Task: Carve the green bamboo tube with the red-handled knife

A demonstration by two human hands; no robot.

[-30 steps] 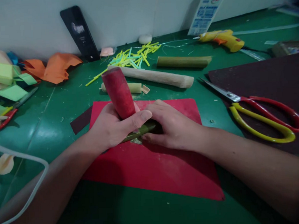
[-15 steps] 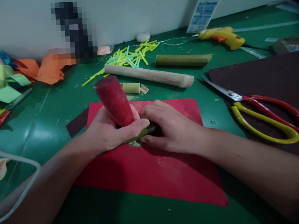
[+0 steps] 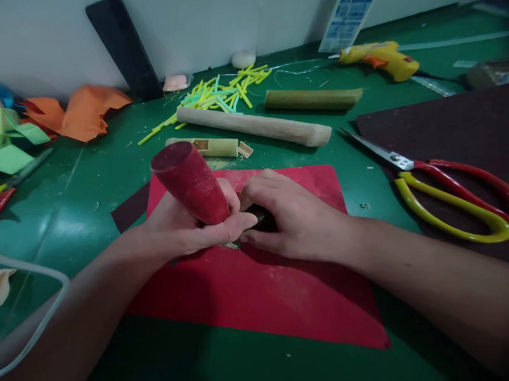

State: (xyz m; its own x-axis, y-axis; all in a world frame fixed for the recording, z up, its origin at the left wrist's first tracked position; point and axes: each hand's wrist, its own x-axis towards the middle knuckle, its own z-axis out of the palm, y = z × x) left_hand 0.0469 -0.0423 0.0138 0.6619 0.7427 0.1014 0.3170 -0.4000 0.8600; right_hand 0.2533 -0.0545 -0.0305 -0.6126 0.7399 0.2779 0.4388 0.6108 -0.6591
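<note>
My left hand (image 3: 177,226) is wrapped round the thick red handle of a tool (image 3: 194,185), which tilts with its round butt up and to the left. The working end is hidden below my fist. Pressed close beside it, my right hand (image 3: 296,217) grips a dark green bamboo piece (image 3: 263,219), mostly covered by the fingers. My left thumb reaches to the bamboo's near end. Both hands rest over a red sheet (image 3: 281,303), where pale shavings and dust lie beneath them.
Behind the sheet lie a notched bamboo tube (image 3: 224,147), a pale peeled stick (image 3: 255,125), a green bamboo length (image 3: 312,100) and yellow strips (image 3: 207,99). Scissors (image 3: 407,165) and a yellow glue gun (image 3: 378,59) are at right. Orange paper (image 3: 88,111) and a phone (image 3: 123,46) stand left.
The red handle has tipped, its butt swinging left and toward me. My left thumb has slid slightly right over the bamboo, covering more of it. My right hand stays almost in place.
</note>
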